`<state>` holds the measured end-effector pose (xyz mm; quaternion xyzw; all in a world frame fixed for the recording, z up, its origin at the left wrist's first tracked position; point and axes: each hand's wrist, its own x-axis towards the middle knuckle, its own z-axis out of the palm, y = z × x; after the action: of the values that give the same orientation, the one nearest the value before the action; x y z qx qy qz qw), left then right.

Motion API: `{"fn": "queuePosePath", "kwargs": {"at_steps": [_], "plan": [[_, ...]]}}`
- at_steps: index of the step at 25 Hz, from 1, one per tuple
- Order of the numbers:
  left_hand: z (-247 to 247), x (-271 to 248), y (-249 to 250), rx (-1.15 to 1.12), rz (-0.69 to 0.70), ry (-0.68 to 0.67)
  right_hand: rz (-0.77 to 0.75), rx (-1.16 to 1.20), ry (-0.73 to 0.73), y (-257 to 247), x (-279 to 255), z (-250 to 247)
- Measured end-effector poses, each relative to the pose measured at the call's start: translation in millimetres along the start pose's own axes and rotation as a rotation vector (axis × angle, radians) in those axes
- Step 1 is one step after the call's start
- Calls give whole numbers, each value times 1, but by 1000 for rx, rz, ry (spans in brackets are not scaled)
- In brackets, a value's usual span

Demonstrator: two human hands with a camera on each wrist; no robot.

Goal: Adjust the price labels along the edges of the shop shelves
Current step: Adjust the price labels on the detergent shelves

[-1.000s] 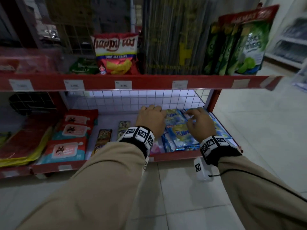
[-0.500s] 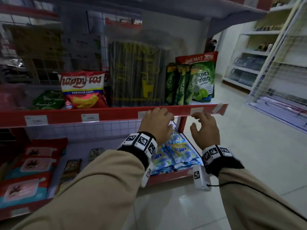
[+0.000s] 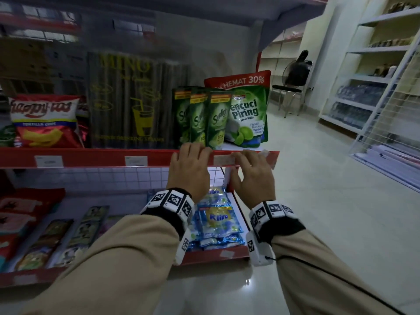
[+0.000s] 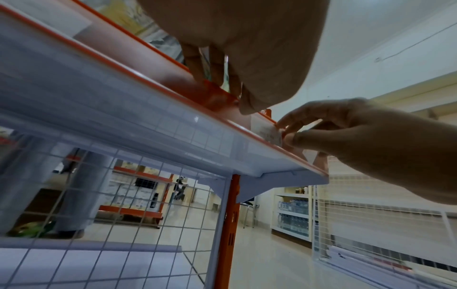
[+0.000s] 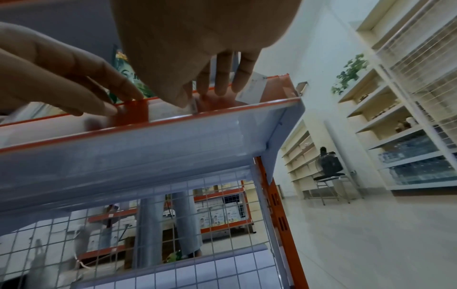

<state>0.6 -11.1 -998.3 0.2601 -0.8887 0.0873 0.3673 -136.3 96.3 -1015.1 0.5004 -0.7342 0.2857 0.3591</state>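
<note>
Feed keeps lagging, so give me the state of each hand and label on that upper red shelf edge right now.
left hand: fingers resting over the shelf rail, holding nothing.
right hand: fingertips on a price label, thumb below.
price label: seated in rail, level.
end label: sticking out, crooked.
two left labels: seated, untouched.
</note>
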Motion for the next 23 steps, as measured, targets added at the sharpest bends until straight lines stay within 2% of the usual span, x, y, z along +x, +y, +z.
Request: {"fn": "queuePosePath", "kwargs": {"at_steps": [3, 7, 11, 16, 20, 23], "plan": [[5, -1, 13, 68, -50, 28, -23, -36, -1, 7, 3, 7], [8, -4, 21, 210, -82, -62, 31, 18, -15, 7, 11, 13], [8, -10, 23, 242, -87, -61, 68, -12, -76, 5, 22, 9], [6, -14, 19, 210, 5, -3, 13, 18, -94, 9, 25, 4], [0, -3, 17, 135, 18, -41, -138, 183, -4, 4, 26, 4], [-2, 2, 14, 88, 14, -62, -156, 248, 8, 0, 26, 5]]}}
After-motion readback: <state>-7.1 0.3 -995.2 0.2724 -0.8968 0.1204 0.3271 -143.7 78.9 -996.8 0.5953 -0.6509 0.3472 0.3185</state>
